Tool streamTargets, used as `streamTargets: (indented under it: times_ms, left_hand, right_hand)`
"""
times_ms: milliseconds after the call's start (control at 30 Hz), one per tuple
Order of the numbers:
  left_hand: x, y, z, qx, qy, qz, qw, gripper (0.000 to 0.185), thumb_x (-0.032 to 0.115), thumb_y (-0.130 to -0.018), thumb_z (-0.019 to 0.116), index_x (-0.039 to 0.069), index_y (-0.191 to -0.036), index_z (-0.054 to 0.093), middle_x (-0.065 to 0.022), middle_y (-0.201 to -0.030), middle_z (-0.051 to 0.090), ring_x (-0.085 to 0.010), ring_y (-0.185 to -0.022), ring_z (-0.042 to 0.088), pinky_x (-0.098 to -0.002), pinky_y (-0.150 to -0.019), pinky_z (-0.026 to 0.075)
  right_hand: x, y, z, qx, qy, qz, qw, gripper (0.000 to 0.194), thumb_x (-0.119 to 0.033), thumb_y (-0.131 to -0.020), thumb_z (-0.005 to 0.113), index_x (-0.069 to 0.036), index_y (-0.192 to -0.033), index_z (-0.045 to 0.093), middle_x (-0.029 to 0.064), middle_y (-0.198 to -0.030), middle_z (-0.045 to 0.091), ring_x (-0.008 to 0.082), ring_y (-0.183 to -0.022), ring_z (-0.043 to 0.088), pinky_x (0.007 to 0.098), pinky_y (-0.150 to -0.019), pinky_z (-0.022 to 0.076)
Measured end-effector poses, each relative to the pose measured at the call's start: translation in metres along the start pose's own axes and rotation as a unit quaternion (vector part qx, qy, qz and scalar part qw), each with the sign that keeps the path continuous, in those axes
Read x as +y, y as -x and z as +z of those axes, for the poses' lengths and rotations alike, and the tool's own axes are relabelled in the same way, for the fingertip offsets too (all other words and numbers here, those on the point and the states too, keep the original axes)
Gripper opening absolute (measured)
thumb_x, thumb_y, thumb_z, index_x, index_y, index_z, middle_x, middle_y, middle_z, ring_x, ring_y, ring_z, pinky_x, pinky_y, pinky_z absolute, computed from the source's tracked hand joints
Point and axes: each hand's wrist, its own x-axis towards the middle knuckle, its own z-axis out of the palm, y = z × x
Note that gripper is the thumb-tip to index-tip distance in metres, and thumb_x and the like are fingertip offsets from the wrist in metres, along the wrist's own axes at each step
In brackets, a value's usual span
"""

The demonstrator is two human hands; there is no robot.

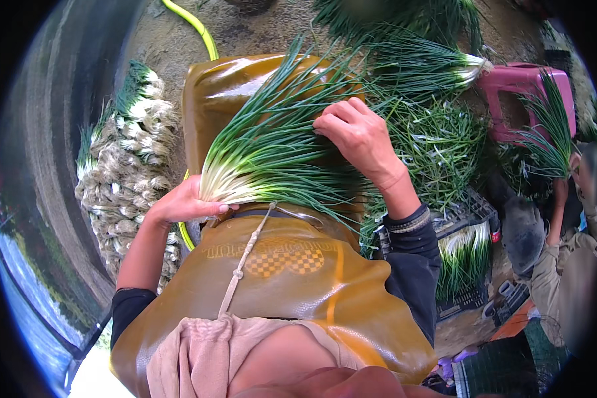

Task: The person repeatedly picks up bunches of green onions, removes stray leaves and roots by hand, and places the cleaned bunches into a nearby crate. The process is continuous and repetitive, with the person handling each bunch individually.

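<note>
A fanned bunch of green onions (278, 149) lies over the lap of a brown waterproof apron (288, 253), white ends at the left and green leaves spread up and right. My left hand (189, 201) grips the white ends, its thumb at their lower edge; the roots are hidden by the palm. Over the leaves at the right is my right hand (355, 132), fingers curled with the tips close to the leaves. Whether those fingertips pinch a leaf cannot be told.
Rooted onion bundles (129, 199) are stacked at the left. At the right are loose leaf trimmings (438, 149), another onion bunch (428, 64), a pink plastic stool (522, 79) and a black crate (465, 219) holding onions. A co-worker's hand (577, 166) holds a bunch. A yellow hose (199, 30) crosses the ground.
</note>
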Motion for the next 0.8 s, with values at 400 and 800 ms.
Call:
streamTargets:
  times_ms: [400,800]
  left_hand:
    - [-0.017,0.004,-0.002,-0.016,0.067,-0.023,0.997,0.034,0.015,-0.091,0.072,0.002,-0.121,0.063,-0.0026,-0.104,0.070,-0.0079,-0.083,0.060,-0.0256,-0.070,0.051]
    - [-0.018,0.007,-0.001,-0.004,0.046,-0.019,0.999,0.034,0.015,-0.090,0.072,0.003,-0.121,0.065,-0.0020,-0.106,0.071,-0.0069,-0.083,0.060,-0.0251,-0.071,0.052]
  right_hand:
    - [0.025,0.054,-0.053,0.037,0.224,0.249,0.942,0.012,-0.012,-0.088,0.067,-0.014,-0.100,0.070,0.0045,-0.096,0.067,0.0258,-0.088,0.064,0.0371,-0.072,0.0534]
    - [-0.012,-0.007,0.003,-0.066,0.006,0.001,0.998,0.012,-0.009,-0.081,0.064,-0.010,-0.092,0.062,0.0034,-0.087,0.058,0.0227,-0.087,0.057,0.0334,-0.074,0.0517]
